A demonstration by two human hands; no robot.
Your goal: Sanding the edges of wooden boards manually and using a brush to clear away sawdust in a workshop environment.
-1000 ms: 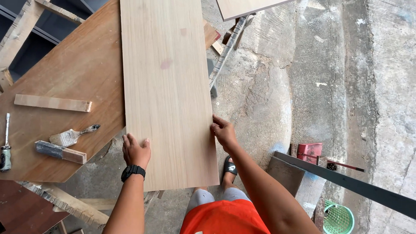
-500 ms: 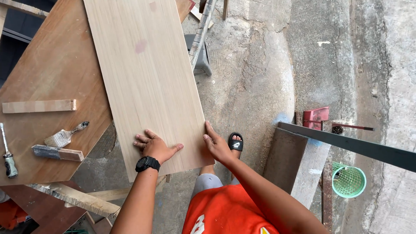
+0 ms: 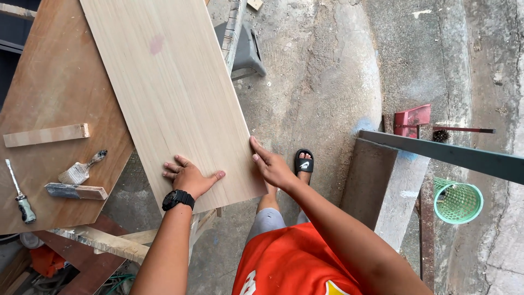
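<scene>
A long pale wooden board (image 3: 174, 93) lies slanted across a brown plywood worktop (image 3: 49, 98), its near end hanging over the edge. My left hand (image 3: 190, 176), with a black watch on the wrist, lies flat on the board's near end, fingers spread. My right hand (image 3: 271, 164) presses against the board's right edge near the corner, fingers straight. Neither hand closes around anything.
On the worktop lie a short wood strip (image 3: 46, 135), a paintbrush (image 3: 81, 169), a small block (image 3: 76, 191) and a screwdriver (image 3: 19, 195). A grey stool (image 3: 245, 49), a red dustpan (image 3: 413, 117), a green mesh basket (image 3: 457, 202) and a metal bar (image 3: 442, 155) stand on the concrete floor.
The board now lies turned further from my body. My left hand has gone from its left edge onto its top face; my right hand stays on the right edge.
</scene>
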